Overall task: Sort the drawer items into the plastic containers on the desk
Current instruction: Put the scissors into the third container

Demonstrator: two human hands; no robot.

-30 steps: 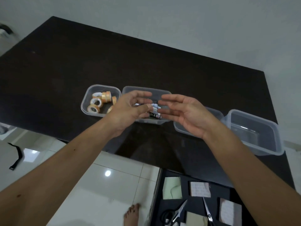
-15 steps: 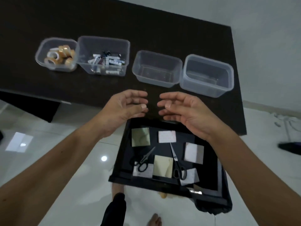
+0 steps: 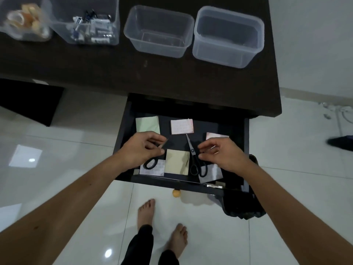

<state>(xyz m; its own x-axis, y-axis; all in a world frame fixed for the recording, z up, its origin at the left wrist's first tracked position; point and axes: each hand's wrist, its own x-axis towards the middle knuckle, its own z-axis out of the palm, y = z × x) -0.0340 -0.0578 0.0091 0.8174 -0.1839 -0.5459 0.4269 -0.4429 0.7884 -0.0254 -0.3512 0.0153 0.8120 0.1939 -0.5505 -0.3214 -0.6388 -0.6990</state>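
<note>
The open black drawer holds two pairs of black-handled scissors and several paper note pads: green, pink, yellow. My left hand hovers with loosely curled fingers over the blades of the left scissors; I cannot tell if it touches them. My right hand, fingers also loosely curled, is just right of the right scissors and holds nothing. On the dark desk stand a container of tape rolls, a container of batteries and two empty containers.
A black waste bin sits under the drawer's right corner. The drawer's round knob juts toward me above my bare feet on the glossy white tile floor. Cables lie at far right.
Both hands dropped from above the battery container down into the drawer, and my view tilted downward. The hands now sit over the two pairs of scissors.
</note>
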